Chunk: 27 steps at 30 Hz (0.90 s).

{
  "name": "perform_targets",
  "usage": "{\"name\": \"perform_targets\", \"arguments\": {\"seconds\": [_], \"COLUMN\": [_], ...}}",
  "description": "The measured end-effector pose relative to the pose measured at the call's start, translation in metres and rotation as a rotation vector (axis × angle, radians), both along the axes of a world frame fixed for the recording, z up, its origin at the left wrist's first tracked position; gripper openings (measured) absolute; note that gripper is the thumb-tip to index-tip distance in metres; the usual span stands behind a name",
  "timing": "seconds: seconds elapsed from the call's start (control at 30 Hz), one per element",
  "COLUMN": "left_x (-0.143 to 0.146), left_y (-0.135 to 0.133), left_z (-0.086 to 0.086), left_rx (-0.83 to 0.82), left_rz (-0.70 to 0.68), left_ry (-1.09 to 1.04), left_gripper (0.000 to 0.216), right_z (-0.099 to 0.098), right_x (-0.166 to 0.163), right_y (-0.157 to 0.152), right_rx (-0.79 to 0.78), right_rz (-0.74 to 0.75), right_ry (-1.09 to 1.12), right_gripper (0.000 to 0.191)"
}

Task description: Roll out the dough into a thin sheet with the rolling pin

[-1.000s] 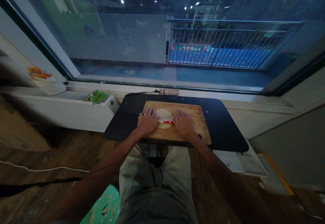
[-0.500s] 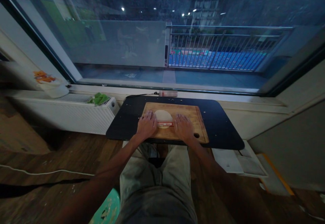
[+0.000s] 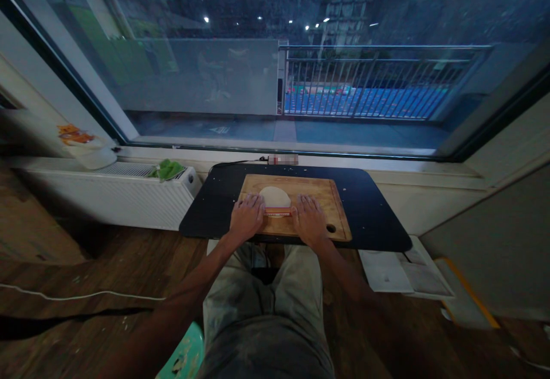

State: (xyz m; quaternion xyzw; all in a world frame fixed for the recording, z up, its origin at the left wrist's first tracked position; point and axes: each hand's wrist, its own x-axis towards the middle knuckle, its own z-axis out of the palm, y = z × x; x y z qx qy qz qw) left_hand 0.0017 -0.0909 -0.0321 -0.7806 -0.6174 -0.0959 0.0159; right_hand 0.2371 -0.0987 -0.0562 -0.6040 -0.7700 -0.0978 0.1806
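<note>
Ok so, nearest first: the knees in pale trousers are tucked right up at the black tabletop, and the wooden cutting board sits close to the near edge of it. I'd watch that, since pushing hard on that side could make the board slide.

Left hand is on the left end of a red-and-white printed stick, right hand on the right end, fingers pointing away from the body. Can't tell from here if they're curled around it or just pressing down, because the hands cover both ends. Either way, IMO equal weight on both sides matters most, otherwise one side goes thin.

The pale dough round lies on the board between the hands, with the stick across its near part and most of the disc showing beyond it. I'd roll forward with light, even strokes, ease off toward the far rim, and give the disc small turns so it stays round. Thumbs clear of the dough too, or you'll dent it.
</note>
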Motion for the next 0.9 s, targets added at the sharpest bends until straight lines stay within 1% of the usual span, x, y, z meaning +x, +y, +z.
{"name": "perform_targets", "arguments": {"seconds": [0.17,0.37,0.5,0.73,0.9], "left_x": [-0.001,-0.002,-0.003,-0.004,-0.005], "left_y": [-0.004,-0.009,-0.013,-0.018,-0.023], "left_z": [-0.001,-0.001,-0.006,-0.017,-0.019], "left_rx": [0.000,0.026,0.061,0.173,0.174], "left_rz": [-0.019,-0.017,-0.028,-0.053,-0.056], "left_ry": [0.003,-0.002,-0.017,-0.040,-0.062], "left_gripper": [0.059,0.059,0.057,0.051,0.051], "right_z": [-0.004,-0.009,-0.013,-0.019,-0.021], "right_x": [0.000,0.000,0.000,0.001,0.001], "right_y": [-0.005,-0.009,-0.012,-0.016,-0.020], "right_rx": [0.042,0.048,0.092,0.138,0.148], "right_rz": [0.001,0.006,0.013,0.034,0.040], "right_ry": [0.026,0.044,0.060,0.095,0.109], "right_gripper": [0.058,0.058,0.057,0.057,0.056]}}
